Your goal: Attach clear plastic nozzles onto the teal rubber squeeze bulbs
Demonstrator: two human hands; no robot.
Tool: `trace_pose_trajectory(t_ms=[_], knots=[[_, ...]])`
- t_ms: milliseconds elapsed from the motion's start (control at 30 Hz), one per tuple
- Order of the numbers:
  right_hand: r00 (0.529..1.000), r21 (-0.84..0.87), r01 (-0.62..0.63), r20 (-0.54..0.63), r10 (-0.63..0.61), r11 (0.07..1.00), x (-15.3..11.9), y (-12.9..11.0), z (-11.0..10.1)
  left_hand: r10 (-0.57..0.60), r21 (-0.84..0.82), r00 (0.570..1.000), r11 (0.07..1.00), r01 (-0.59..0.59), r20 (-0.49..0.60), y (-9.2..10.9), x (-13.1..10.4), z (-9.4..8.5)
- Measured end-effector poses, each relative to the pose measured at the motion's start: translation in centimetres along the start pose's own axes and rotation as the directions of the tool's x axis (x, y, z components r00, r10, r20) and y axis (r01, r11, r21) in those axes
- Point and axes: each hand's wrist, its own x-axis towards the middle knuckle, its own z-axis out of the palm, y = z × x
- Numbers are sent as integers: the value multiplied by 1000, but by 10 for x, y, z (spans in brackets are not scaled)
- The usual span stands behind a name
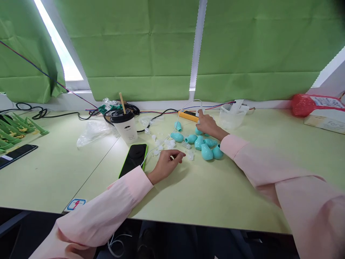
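Observation:
My right hand (208, 124) reaches to the back of the table, its fingers closed about a white charger plug (197, 113) at the yellow power strip (188, 115). Several glossy turquoise bulb-shaped pieces (207, 152) lie loose below that hand. My left hand (167, 162) hovers low over the table with thumb and fingertips pressed together; anything between them is too small to make out. Just right of its fingertips lies a clear plastic piece (190, 155). More small translucent pieces (169, 144) are scattered behind the left hand.
A phone with a green edge (134, 158) lies beside my left wrist, a white cable crossing near it. Behind it stands a lidded cup (125, 127) with a straw. A clear tub (233, 117) is at the back right, a red package (306, 105) farther right. Green parts (18, 129) lie far left.

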Motion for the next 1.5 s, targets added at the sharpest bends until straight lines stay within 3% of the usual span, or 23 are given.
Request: trace_pose_trajectory(t_ms=[167, 300, 400, 533, 633, 800, 867, 1000, 1100, 1200, 1333, 1433, 1500], knots=[[1000, -31, -1, -7, 1, 1000, -6, -5, -9, 132, 177, 970, 979, -97, -203, -3, 3, -5], [998, -71, 23, -63, -28, 997, -21, -17, -26, 229, 280, 935, 948, -151, -272, -6, 8, -12], [974, -107, 199, -92, -209, 974, -41, -29, -38, 293, 378, 914, 909, -175, -281, -10, 11, -15], [827, -73, 560, 97, -553, 825, -69, -37, -44, 332, 510, 913, 842, -174, -238, -15, 13, -14], [750, -52, 648, 223, -623, 760, -86, -39, -38, 325, 546, 923, 821, -169, -205, -16, 13, -14], [764, -99, 631, 248, -595, 769, -103, -38, -22, 321, 544, 917, 826, -150, -235, -18, 17, -19], [766, -102, 632, 235, -599, 768, -105, -37, -19, 352, 583, 915, 792, -180, -196, -20, 18, -19], [761, -87, 644, 181, -623, 760, -112, -36, -21, 442, 749, 897, 601, -279, -20, -28, 17, -15], [747, 74, 653, 95, -658, 753, -122, -34, -25, 432, 823, 900, 487, -294, 65, -33, 16, -11], [750, 325, 615, 41, -660, 718, -133, -32, -29, 401, 854, 912, 441, -276, 88, -37, 16, -10], [797, 583, 467, 49, -602, 665, -149, -31, -35, 368, 868, 926, 430, -249, 83, -40, 19, -9], [833, 813, 193, 160, -529, 550, -159, -32, -33, 345, 865, 935, 444, -235, 76, -41, 21, -8], [841, 922, -31, 232, -488, 385, -163, -32, -27, 329, 855, 942, 466, -228, 72, -41, 21, -8]])
